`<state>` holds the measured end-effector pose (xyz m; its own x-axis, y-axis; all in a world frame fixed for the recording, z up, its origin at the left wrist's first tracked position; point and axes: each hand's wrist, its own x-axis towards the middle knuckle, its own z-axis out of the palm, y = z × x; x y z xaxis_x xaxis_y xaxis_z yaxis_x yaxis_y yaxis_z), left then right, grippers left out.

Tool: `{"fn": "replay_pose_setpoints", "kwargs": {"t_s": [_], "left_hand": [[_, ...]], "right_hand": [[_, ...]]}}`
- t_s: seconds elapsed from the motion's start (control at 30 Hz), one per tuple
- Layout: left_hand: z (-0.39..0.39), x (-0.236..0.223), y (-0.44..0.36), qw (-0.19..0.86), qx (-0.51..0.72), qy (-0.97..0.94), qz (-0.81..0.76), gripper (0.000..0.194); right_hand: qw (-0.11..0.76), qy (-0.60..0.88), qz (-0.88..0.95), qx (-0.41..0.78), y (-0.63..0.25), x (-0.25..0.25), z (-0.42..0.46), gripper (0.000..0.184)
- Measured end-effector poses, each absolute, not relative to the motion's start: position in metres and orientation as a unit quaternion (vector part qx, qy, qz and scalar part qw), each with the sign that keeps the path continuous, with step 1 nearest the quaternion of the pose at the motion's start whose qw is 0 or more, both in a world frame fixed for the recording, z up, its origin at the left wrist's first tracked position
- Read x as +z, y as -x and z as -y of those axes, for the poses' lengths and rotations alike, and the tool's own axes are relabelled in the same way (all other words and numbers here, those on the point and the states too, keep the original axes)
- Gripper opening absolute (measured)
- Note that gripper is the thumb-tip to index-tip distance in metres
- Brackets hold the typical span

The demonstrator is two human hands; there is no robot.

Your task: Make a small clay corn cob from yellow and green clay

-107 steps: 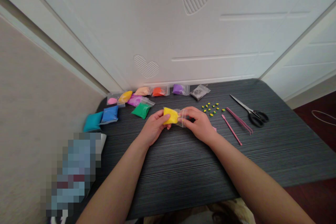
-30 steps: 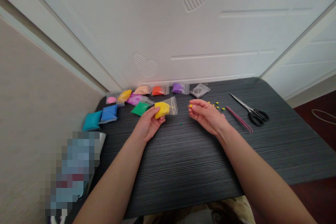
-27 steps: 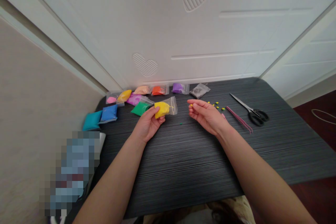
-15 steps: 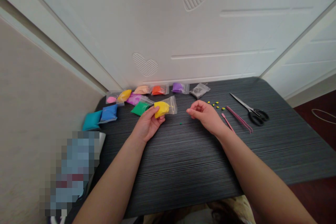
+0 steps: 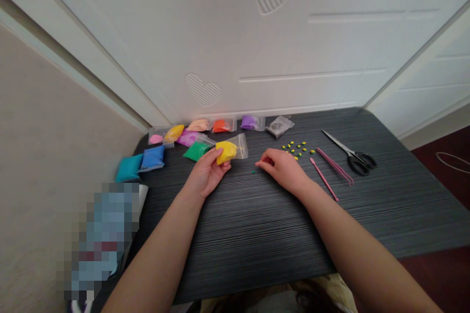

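Note:
My left hand [image 5: 208, 172] is closed on a clear zip bag of yellow modelling clay [image 5: 225, 151], thumb on top. To its right, my right hand [image 5: 279, 168] hovers low over the table with thumb and forefinger pinched together. Whatever is between those fingertips is too small to make out. Just below and left of them lies a tiny green bit of clay [image 5: 253, 172]. Beyond the right hand are several small yellow-and-green clay pieces [image 5: 293, 150], a few partly hidden by the hand.
Bags of green [image 5: 197, 150], blue [image 5: 152, 157], orange [image 5: 221, 125], purple [image 5: 248, 122] and grey clay [image 5: 279, 126] lie along the back and left. Pink tweezers [image 5: 334, 166], a pink modelling tool [image 5: 323, 179] and black-handled scissors [image 5: 348, 151] rest at right. A white panel [image 5: 293, 93] stands behind.
My right hand has moved slightly left and down, towards the green bit. More yellow-and-green pieces and the whole pink tool now show. My left hand stays on the bag.

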<state>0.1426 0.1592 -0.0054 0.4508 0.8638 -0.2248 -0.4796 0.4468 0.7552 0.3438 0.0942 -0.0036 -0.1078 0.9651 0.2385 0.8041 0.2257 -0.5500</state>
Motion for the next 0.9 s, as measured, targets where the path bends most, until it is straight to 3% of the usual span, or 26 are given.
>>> {"fn": "replay_pose_setpoints", "kwargs": {"t_s": [0.23,0.47,0.67,0.9], "left_hand": [[-0.159,-0.004,-0.143,0.793,0.420,-0.312,-0.313,0.010],[-0.158,-0.004,-0.144,0.790,0.424,-0.312,-0.315,0.012],[-0.158,-0.004,-0.144,0.790,0.418,-0.323,-0.313,0.012],[-0.154,-0.003,-0.147,0.774,0.409,-0.363,-0.321,0.016]], "right_hand": [[0.217,0.603,0.764,0.076,-0.344,-0.006,-0.094,0.018],[0.229,0.609,0.755,0.082,-0.345,-0.002,-0.092,0.021],[0.293,0.611,0.728,0.104,-0.349,0.001,-0.094,0.024],[0.464,0.547,0.678,0.166,-0.342,0.013,-0.088,0.016]]}}
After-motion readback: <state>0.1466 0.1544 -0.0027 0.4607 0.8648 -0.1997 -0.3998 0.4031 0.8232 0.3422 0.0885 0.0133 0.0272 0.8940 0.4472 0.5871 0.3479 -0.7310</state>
